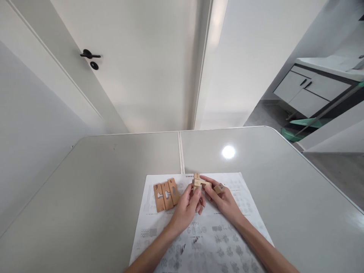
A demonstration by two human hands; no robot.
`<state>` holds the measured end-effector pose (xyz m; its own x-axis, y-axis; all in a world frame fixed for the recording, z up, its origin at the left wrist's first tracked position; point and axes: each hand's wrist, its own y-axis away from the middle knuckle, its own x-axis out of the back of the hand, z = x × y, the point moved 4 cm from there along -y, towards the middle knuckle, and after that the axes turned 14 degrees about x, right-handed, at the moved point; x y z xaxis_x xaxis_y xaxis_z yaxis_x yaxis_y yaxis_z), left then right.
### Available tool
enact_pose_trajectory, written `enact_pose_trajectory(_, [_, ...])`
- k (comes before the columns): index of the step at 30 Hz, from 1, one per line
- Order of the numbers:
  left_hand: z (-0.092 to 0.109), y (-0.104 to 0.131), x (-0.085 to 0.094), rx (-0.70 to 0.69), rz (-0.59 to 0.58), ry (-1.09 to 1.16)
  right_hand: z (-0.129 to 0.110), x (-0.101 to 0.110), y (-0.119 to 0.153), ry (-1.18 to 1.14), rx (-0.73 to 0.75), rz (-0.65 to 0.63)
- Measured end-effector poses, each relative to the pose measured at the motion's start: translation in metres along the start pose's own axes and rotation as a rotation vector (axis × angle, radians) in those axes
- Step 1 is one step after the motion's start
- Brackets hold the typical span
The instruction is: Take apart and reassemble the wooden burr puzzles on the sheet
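My left hand (186,206) is closed around small wooden puzzle pieces (196,182) that sit crossed together, one of them standing up above the fingers. From the right, my right hand (224,201) pinches a light notched wooden piece (205,183) that touches this cluster. Another wooden block (218,188) with a dark mark on its end shows at the right hand's fingers. Left of the hands, three flat wooden puzzle pieces (166,195) lie side by side, with cut-out slots and handwritten numbers at their upper ends. My fingers hide part of the held pieces.
A large printed paper sheet (199,242) lies under the hands on a pale grey table (93,197). A seam strip (181,151) divides the table top. Beyond it stands a white door with a black handle (90,55); a white cabinet (309,89) is at far right.
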<state>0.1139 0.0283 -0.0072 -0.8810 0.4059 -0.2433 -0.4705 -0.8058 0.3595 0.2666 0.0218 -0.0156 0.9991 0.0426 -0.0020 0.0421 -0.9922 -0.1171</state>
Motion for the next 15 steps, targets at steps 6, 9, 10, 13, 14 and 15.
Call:
enact_pose_trajectory(6, [-0.005,-0.001,0.002,-0.011,-0.008,-0.013,-0.002,-0.001,-0.002,0.019,0.012,0.001])
enact_pose_trajectory(9, [-0.006,-0.002,0.002,-0.027,-0.018,-0.014,-0.002,-0.001,-0.003,0.008,0.006,0.015])
enact_pose_trajectory(10, [-0.006,-0.002,0.002,-0.026,-0.022,-0.015,-0.001,0.000,-0.003,0.004,0.009,0.023])
enact_pose_trajectory(13, [-0.006,-0.001,0.001,-0.012,-0.026,-0.018,0.004,0.000,-0.002,0.011,0.023,0.048])
enact_pose_trajectory(14, [-0.005,-0.001,0.001,-0.009,-0.025,-0.021,0.006,0.001,-0.002,0.019,0.027,0.055])
enact_pose_trajectory(15, [-0.005,-0.001,0.001,-0.009,-0.025,-0.026,0.008,0.001,-0.001,0.027,0.031,0.057])
